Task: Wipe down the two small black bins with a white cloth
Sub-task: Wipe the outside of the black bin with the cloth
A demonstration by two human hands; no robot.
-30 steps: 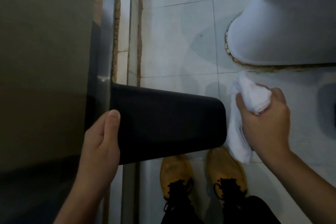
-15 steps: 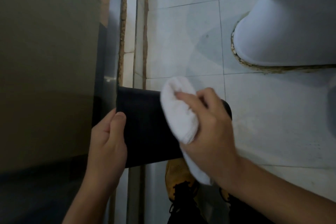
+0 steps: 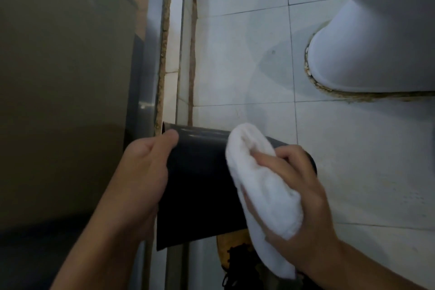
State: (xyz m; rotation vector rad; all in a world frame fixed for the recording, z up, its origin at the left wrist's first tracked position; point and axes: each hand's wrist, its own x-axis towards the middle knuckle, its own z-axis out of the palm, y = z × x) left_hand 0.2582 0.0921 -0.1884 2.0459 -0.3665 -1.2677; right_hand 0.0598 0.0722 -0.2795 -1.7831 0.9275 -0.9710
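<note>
1. The black bin [image 3: 200, 186] is held sideways in the air between both hands, above the tiled floor [image 3: 247, 66] – open end by the left hand, base by the right.
2. Handling, as a guess: light, stiff plastic with a smooth, faintly glossy wall, likely slippery. The rim is the sensible place to grip it.
3. The left hand [image 3: 141, 176] grips the rim end, thumb curled over the outer wall; its fingers are hidden behind or inside.
4. The right hand [image 3: 299, 198] has its fingers bent round the white cloth [image 3: 261, 193] – soft, bunched, thick – pressing it on the wall near the base.
5. Only one bin is in view.
</note>
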